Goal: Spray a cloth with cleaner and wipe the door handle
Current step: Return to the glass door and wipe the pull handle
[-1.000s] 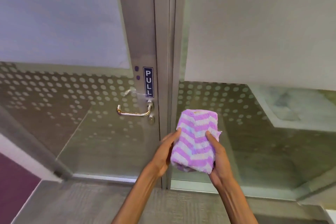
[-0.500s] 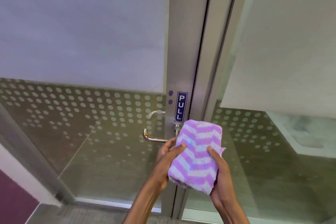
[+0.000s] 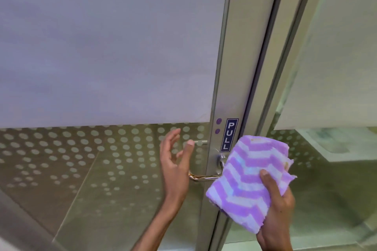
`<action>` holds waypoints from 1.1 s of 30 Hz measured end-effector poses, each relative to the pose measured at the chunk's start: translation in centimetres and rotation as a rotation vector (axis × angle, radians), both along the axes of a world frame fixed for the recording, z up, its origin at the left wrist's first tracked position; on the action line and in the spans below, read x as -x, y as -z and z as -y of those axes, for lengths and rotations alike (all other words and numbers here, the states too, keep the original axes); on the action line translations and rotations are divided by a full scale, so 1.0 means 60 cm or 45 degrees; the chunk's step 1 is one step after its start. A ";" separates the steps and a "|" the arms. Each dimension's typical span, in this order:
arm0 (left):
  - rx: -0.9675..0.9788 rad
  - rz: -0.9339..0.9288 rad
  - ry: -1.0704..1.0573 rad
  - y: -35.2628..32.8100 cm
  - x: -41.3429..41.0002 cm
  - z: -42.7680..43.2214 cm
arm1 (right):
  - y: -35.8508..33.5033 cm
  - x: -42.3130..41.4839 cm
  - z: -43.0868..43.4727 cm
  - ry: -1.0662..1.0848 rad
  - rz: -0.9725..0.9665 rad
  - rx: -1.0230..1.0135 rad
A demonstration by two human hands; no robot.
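A folded purple-and-white striped cloth sits in my right hand, which grips it from below with the thumb across its face. The cloth hangs just in front of the right end of the metal lever door handle and hides part of it. My left hand is open with fingers spread, empty, just left of the handle and covering its free end. No spray bottle is in view.
The handle is on a metal door frame bearing a blue PULL sign. Frosted glass with a dotted band fills the door to the left; another glass panel stands to the right.
My left hand has let go of the cloth and moved left beside the handle. The cloth is now in my right hand alone. The view has come closer to the door.
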State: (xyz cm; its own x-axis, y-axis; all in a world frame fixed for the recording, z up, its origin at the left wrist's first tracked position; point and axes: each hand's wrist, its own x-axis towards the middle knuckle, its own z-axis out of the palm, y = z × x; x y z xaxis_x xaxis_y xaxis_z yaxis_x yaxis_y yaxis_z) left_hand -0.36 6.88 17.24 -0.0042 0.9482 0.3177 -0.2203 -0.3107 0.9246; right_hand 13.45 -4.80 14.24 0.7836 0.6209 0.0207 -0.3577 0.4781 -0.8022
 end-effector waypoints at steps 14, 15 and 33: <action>-1.083 -0.946 -0.617 -0.063 -0.038 -0.185 | -0.020 0.027 -0.058 0.843 0.879 0.054; -1.089 -1.010 -0.640 -0.061 -0.041 -0.192 | -0.016 0.024 -0.066 0.859 0.916 0.071; -1.114 -1.158 -0.762 -0.049 -0.051 -0.213 | -0.022 -0.004 -0.246 0.755 1.403 0.235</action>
